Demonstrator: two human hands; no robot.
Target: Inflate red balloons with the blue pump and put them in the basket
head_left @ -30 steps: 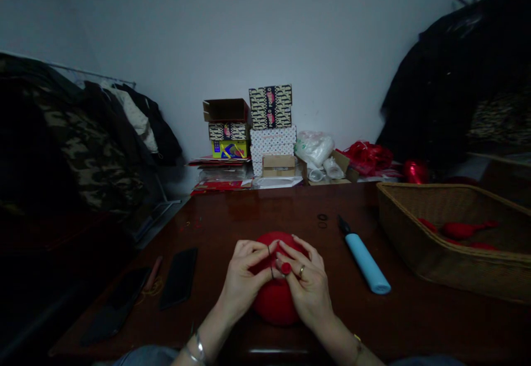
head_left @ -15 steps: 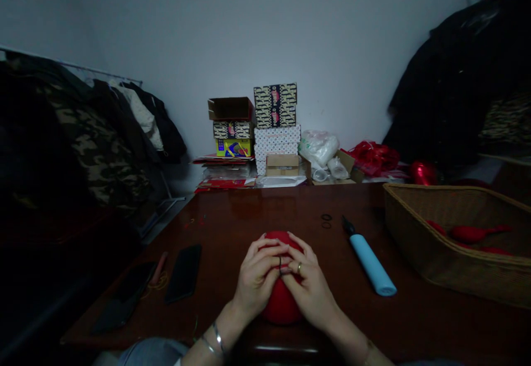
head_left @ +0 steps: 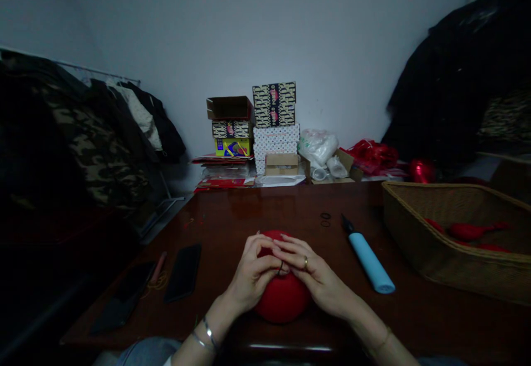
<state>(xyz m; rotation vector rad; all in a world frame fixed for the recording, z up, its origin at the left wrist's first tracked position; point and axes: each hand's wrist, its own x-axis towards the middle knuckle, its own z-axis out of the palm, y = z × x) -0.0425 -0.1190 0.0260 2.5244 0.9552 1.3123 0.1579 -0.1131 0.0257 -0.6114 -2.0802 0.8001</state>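
Glossy red-brown table (head_left: 232,211) against pale wall (head_left: 199,34). Red balloon (head_left: 284,302) near table's front edge, between both hands. Left hand (head_left: 252,271) holding black band (head_left: 281,268) at thumb and forefinger. Right hand (head_left: 318,277) touching balloon; fingertips partly hidden, grasp cannot be told. Blue pump (head_left: 370,263) lying left of wicker basket (head_left: 460,275).
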